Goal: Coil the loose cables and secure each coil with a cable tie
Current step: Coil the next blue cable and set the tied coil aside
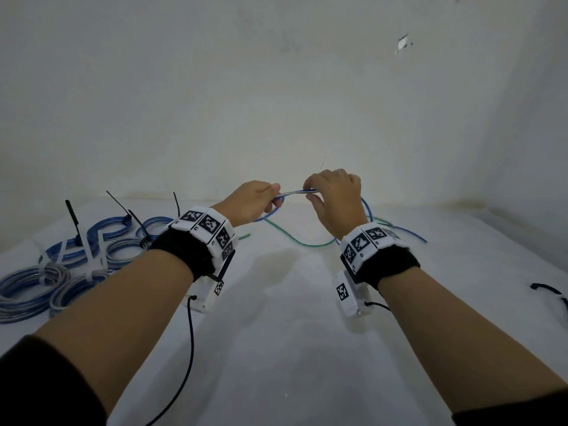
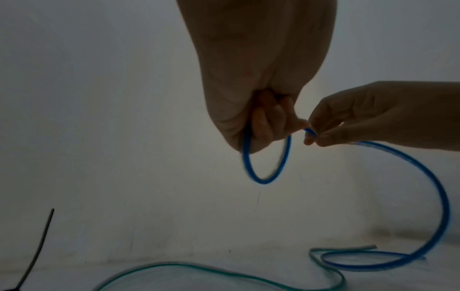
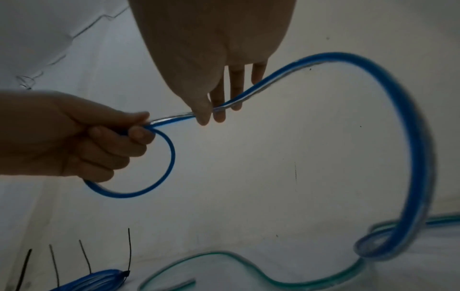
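One loop so far, that's where this coil is at. Left hand [image 1: 255,204] has its fingers curled around the blue cable [image 3: 410,137], pinching the top of a single small loop [image 3: 149,177] that hangs below the fist. Right hand [image 1: 335,201], just beside it at 3 o'clock, pinches the same cable between thumb and fingertips [image 3: 219,116], with a short straight run stretched between the two hands above the table [image 1: 292,333].

From the right hand the cable arcs out toward 4 o'clock and drops to the table, where it curls next to a green cable [image 1: 295,241] that lies loose at about 12 o'clock from the wrists. Finished coils [image 1: 61,272] with cable ties [image 1: 118,204] on them sit way over at 9 o'clock.

So I'd call this early coiling of one of the last loose cables. Next move probably needs the right hand to bring that slack round to the left fist for a second loop, matching the first one's size without letting it twist.
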The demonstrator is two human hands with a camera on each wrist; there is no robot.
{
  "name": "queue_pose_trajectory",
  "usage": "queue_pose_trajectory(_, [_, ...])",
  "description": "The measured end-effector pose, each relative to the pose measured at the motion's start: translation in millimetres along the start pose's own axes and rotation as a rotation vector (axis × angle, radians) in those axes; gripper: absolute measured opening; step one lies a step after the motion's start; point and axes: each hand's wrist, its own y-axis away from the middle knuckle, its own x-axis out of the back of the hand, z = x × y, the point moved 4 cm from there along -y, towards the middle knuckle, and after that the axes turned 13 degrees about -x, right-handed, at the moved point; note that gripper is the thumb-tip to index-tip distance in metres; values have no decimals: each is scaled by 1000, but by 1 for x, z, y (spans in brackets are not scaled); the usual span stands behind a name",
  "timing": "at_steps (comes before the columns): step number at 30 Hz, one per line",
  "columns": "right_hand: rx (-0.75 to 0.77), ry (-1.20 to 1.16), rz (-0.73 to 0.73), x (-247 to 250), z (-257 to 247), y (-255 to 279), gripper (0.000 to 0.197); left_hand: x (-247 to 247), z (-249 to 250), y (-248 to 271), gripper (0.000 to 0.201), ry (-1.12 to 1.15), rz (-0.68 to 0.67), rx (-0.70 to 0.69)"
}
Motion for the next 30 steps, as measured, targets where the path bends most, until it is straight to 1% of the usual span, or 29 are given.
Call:
queue_pose_trajectory(2, [-27,-113,51,-2,3,-3,12,-6,4,5,42,205,-58,35])
queue_pose_trajectory(3, [-47,-171,58,-4,5,-4,13,-9,6,7,41,277,-78,40])
queue_pose_trajectory(4, [-69,-221,33,-6,5,-5,15,-10,8,7,39,331,-87,38])
queue_pose_trajectory(6, [-109,-350,-56,-15,6,-3,15,-10,10,8,35,417,-75,34])
queue_pose_trajectory(8, [-166,-498,-137,-20,6,-1,14,-8,11,7,35,509,-26,38])
queue_pose_trajectory(11, [-277,-646,-284,-27,4,4,15,-6,10,5,33,626,68,70])
queue_pose_trajectory(14, [-371,-749,-402,-33,7,9,13,-7,12,5,32,741,124,77])
queue_pose_trajectory(16, [-400,-717,-400,-37,13,13,12,-5,14,5,34,818,160,72])
queue_pose_trajectory(18, [-460,-679,-351,-40,22,14,14,-5,15,4,37,868,164,75])
queue_pose_trajectory(21, [-529,-683,-215,-37,34,13,18,-8,17,4,40,930,70,98])
queue_pose_trajectory(24, [-604,-727,-144,-33,43,9,26,-10,20,7,32,971,-44,94])
queue_pose_trajectory(26, [-629,-755,-162,-32,46,10,28,-9,24,8,28,1021,-74,66])
queue_pose_trajectory(27, [-629,-755,-184,-34,46,11,26,-8,26,7,28,1059,-67,46])
queue_pose_trajectory(30, [-639,-713,-273,-41,49,17,21,-3,31,2,27,1194,-1,-31])
